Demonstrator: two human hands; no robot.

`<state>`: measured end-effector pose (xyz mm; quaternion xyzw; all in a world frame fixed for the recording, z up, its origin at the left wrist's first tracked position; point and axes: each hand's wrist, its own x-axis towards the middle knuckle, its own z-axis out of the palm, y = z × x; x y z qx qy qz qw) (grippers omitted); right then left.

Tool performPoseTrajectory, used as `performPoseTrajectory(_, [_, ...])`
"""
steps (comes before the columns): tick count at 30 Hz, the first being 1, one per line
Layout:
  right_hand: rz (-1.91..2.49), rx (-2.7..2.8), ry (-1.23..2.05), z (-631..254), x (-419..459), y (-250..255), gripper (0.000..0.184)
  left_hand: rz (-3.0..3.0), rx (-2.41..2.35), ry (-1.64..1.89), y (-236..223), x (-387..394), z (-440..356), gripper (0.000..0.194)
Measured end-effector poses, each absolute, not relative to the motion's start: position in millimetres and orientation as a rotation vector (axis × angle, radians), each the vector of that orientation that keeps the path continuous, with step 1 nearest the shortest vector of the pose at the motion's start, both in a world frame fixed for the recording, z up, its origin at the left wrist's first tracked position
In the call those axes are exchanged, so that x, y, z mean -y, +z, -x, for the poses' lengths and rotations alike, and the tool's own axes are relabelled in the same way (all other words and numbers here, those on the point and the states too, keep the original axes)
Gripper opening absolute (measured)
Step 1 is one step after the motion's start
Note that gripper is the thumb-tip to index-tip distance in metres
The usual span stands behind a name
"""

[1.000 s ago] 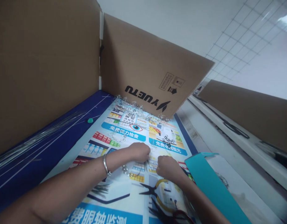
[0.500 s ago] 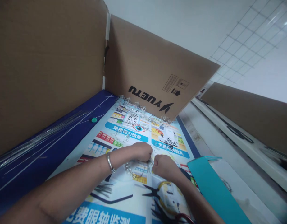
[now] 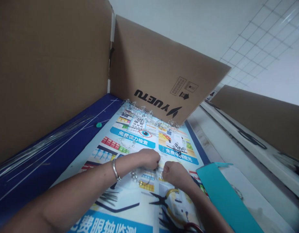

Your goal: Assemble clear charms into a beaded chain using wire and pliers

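Both fists clenching: left hand (image 3: 149, 158) and right hand (image 3: 172, 171) gripping a bundle of thin wires (image 3: 158, 173) between them, bead string (image 3: 137, 178) dangling, over the poster (image 3: 130, 200); pliers (image 3: 161, 200) lying near.

The scene is evenly and brightly lit from above. Soft glare is seen on the glossy poster (image 3: 130, 197). Edges are stretched by wide-angle distortion and slightly blurred.

Two hands (image 3: 149, 159), three cardboard panels (image 3: 164, 74), two pliers (image 3: 161, 201), one bracelet (image 3: 115, 169).
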<state>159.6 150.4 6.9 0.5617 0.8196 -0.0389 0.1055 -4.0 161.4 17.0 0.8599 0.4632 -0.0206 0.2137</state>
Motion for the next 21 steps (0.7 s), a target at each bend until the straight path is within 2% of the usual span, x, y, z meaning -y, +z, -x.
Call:
performPoseTrajectory(7, [-1.647, -2.529, -0.241, -160.8, -143.4, 11.1, 0.01, -2.417, -1.31, -0.062, 27.4, -160.8, 12.4, 0.026])
performPoseTrajectory(14, [-1.55, -2.655, -0.387, -151.9, -146.7, 3.5, 0.028, -2.528, -1.45, -0.019, 58.2, -151.0, 24.4, 0.025])
performPoseTrajectory(18, [-1.47, -2.701, -0.431, -150.9, -147.6, 1.6, 0.028, -2.657, -1.497, 0.19, 74.1, -132.1, 37.8, 0.027])
performPoseTrajectory(21, [-1.428, -2.707, -0.4, -150.0, -147.6, 3.4, 0.027, -2.655, -1.454, 0.177, 78.9, -109.0, 57.8, 0.022])
